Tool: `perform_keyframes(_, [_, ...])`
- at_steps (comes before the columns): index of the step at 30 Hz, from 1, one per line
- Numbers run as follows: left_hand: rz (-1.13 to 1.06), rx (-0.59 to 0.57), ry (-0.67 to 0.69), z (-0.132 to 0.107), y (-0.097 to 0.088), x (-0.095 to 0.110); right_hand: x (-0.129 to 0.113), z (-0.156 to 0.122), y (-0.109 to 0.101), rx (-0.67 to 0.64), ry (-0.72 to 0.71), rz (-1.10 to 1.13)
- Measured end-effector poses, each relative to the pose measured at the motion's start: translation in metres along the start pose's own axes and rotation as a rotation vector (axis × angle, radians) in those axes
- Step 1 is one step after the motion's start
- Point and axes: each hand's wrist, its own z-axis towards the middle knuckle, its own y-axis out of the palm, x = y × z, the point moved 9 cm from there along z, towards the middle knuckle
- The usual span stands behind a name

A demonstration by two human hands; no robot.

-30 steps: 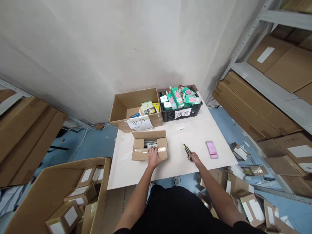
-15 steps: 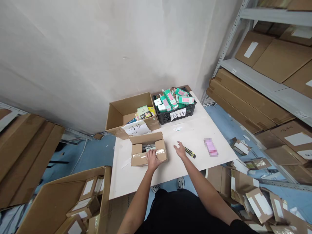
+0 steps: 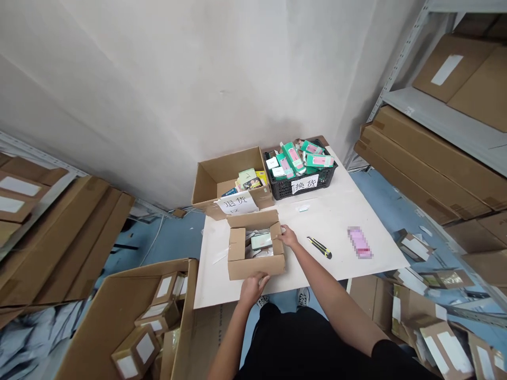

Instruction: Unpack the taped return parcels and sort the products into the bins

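Observation:
A small cardboard box (image 3: 256,268) stands on the white table with its top flaps apart. Inside lie a pale green packet (image 3: 261,241) and some greyish-white wrapping. My left hand (image 3: 254,289) is closed at the lower edge of the box's front flap, its fingertips partly hidden. At the right side, my right hand (image 3: 288,236) has its fingers closed on the right flap. A black and yellow box cutter (image 3: 319,247) lies on the table to the right of the box, touched by neither hand.
Behind stand an open carton (image 3: 206,184) of small packages and a black crate (image 3: 281,189) heaped with green and pink boxes. A pixelated pink item (image 3: 359,243) lies on the right of the table (image 3: 336,211). Large cartons of parcels flank it; shelves (image 3: 435,113) rise at right.
My left hand has moved from the top of the front flap down to its lower edge; that flap now hangs open. My right hand has moved left from near the cutter onto the right flap.

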Motion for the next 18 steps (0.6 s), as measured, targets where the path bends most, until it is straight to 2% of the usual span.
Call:
perform_keyframes(2, [0.014,0.079,-0.021,0.002,-0.010,-0.014,-0.010,-0.009,-0.004,0.129,-0.033,-0.099])
perform_keyframes(4, [0.082,0.171,-0.035,0.014,-0.027,-0.026,-0.027,-0.021,-0.003,0.290,-0.115,-0.206])
perform_keyframes(6, [0.138,0.203,-0.045,0.036,-0.041,-0.037,-0.044,-0.034,0.011,0.355,-0.205,-0.303])
perform_keyframes(8, [0.157,0.138,-0.003,0.061,-0.044,-0.041,-0.054,-0.042,0.036,0.309,-0.235,-0.393])
perform_keyframes(10, [0.168,0.009,0.065,0.083,-0.037,-0.042,-0.055,-0.046,0.056,0.248,-0.199,-0.479])
perform_keyframes(12, [0.206,-0.095,0.080,0.096,-0.030,-0.045,-0.053,-0.049,0.065,0.233,-0.160,-0.514])
perform_keyframes(15, [0.259,-0.091,0.061,0.101,-0.036,-0.052,-0.053,-0.052,0.056,0.251,-0.203,-0.404])
perform_keyframes(18, [0.274,0.065,0.129,0.090,-0.062,-0.051,-0.049,-0.057,0.026,0.259,-0.293,-0.193])
